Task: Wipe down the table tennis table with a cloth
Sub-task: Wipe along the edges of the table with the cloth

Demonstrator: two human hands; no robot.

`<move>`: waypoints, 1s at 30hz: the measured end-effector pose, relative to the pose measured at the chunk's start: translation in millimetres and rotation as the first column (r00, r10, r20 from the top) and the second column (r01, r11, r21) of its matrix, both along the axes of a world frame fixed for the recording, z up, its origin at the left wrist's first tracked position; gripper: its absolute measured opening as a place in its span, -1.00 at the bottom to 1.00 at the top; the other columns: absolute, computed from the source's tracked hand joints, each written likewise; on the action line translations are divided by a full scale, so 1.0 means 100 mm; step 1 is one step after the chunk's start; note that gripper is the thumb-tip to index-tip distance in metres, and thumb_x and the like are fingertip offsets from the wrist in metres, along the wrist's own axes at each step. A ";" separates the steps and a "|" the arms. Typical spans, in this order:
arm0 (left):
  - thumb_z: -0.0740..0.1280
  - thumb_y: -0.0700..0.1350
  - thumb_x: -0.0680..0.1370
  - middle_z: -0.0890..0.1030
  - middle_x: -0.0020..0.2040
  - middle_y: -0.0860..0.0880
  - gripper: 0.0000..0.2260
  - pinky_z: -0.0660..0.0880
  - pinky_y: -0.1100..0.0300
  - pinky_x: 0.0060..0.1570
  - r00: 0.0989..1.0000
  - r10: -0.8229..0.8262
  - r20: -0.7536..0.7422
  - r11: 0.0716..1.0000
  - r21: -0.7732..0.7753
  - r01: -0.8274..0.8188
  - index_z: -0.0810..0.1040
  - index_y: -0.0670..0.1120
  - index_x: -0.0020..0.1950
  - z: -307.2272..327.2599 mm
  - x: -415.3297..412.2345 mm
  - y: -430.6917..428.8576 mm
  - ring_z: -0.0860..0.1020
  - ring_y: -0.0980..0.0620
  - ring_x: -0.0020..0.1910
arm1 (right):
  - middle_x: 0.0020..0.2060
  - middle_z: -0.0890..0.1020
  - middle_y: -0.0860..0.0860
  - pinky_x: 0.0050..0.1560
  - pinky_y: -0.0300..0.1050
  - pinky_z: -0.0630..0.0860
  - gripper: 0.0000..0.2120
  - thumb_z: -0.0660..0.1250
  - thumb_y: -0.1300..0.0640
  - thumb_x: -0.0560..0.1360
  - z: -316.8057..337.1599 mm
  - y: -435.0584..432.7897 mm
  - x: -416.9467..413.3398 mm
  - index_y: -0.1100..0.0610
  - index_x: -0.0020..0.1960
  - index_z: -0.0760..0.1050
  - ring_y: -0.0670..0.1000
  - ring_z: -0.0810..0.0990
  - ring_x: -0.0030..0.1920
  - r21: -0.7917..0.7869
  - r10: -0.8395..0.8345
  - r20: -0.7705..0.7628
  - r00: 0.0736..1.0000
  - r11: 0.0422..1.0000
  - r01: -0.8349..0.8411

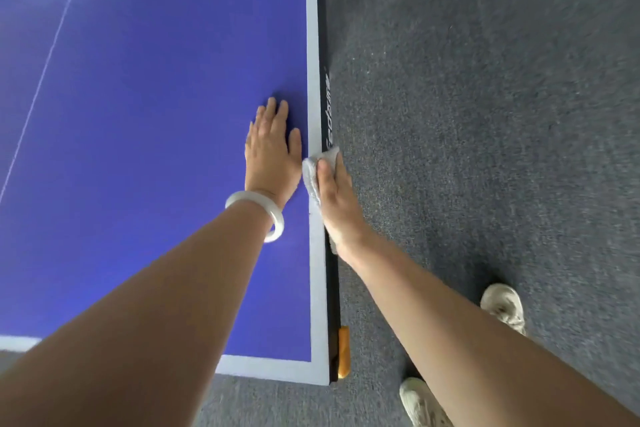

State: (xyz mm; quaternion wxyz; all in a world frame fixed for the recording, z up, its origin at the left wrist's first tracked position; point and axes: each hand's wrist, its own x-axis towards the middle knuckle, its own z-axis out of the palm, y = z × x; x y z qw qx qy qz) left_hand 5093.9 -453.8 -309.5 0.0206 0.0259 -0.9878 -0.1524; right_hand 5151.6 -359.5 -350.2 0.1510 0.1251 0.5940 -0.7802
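The blue counter [156, 114] fills the frame's left, cut off at top and left; the lettering [327, 107] on its black side is too blurred to read. Grey carpet [485, 114] takes the right. At centre the left hand [272, 152] lies flat and straight-fingered on the blue. Just right of it the right hand [334, 198] grips a grey cloth [317, 166] against the counter's edge, its fingers hidden over the side.

This looks like an indoor games or recreation room, since a blue table tennis table [138, 114] with white boundary lines and an orange corner guard [344, 352] stands on grey short-pile carpet [485, 114].
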 end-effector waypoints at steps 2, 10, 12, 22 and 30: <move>0.04 -0.11 0.70 0.08 0.61 -0.06 -0.55 -0.12 0.13 0.54 0.998 -0.066 -0.002 0.997 -0.050 0.066 0.12 -0.12 0.59 -0.03 0.18 -0.02 -0.01 0.00 0.59 | -0.05 0.24 -0.12 0.27 -0.07 0.12 -0.46 -0.02 -0.22 0.63 -0.01 -0.04 0.38 0.26 0.26 0.21 0.02 0.22 0.12 -0.021 -0.016 -0.062 0.998 1.000 0.015; 0.07 -0.12 0.69 0.14 0.59 -0.04 -0.57 -0.06 0.10 0.54 0.999 -0.037 -0.021 0.999 -0.033 0.036 0.19 -0.10 0.57 -0.06 0.18 0.00 0.06 0.00 0.58 | 0.61 -0.05 -0.19 0.49 0.25 0.24 -0.40 0.08 -0.06 0.68 -0.05 0.12 1.92 -0.14 0.62 -0.13 -0.10 -0.08 0.60 -0.018 0.068 -0.250 0.966 0.997 -0.075; 0.10 -0.12 0.68 0.24 0.56 -0.04 -0.60 0.06 0.04 0.49 0.999 -0.006 -0.032 1.000 -0.014 0.006 0.29 -0.08 0.53 -0.03 0.12 -0.01 0.18 -0.04 0.52 | 0.59 0.15 0.04 0.50 0.29 0.14 -0.39 0.05 -0.07 0.66 -0.08 0.08 1.76 -0.11 0.62 -0.14 -0.02 0.09 0.55 0.061 0.070 -0.239 0.969 0.996 -0.057; -0.03 -0.02 0.71 0.05 0.61 -0.05 -0.56 -0.10 -0.01 0.54 0.990 -0.136 0.037 0.967 -0.211 0.141 0.11 -0.02 0.60 -0.03 -1.23 0.04 -0.02 -0.06 0.59 | 0.55 0.06 -0.23 0.56 -0.18 -0.01 -0.44 0.03 -0.13 0.63 -0.12 0.02 0.47 -0.16 0.54 -0.13 -0.24 0.00 0.55 0.104 0.071 -0.177 0.982 0.993 -0.053; -0.07 -0.03 0.66 0.12 0.60 0.02 -0.54 -0.09 0.06 0.55 0.987 -0.159 -0.019 0.987 0.012 0.159 0.20 0.02 0.57 -0.04 -1.31 -0.06 0.00 0.09 0.58 | 0.09 0.54 -0.02 0.17 -0.23 0.44 -0.74 0.01 0.06 0.72 0.06 0.07 -1.32 0.02 0.36 0.32 -0.15 0.53 0.06 -0.122 -0.039 -0.070 0.997 0.992 0.030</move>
